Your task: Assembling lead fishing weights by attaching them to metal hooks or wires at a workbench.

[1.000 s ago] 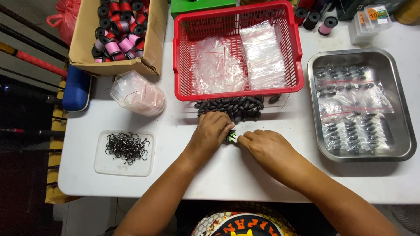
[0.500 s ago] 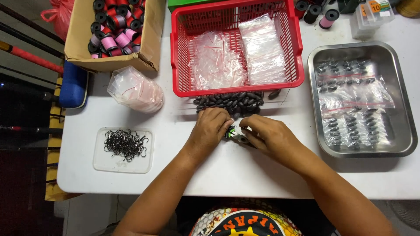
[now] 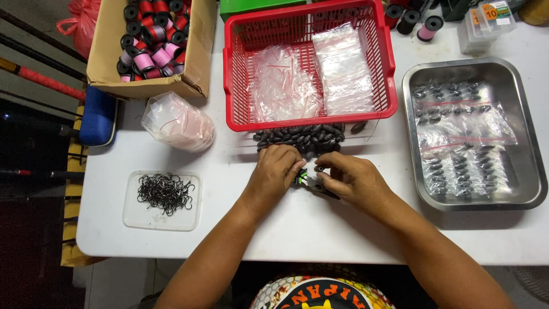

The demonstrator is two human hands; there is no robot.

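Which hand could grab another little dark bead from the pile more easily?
Probably the left hand. Its fingers sit right at the near edge of the pile of dark beads, while the right hand lies lower and has the small pliers under it.

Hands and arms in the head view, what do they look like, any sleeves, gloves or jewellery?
Both arms are bare from the bottom edge of the picture to the wrists, with no sleeves showing. The left hand and the right hand wear no gloves, and no watch, ring or bracelet shows. Below them, at the bottom edge, is a piece of brightly patterned clothing in yellow, red and black.
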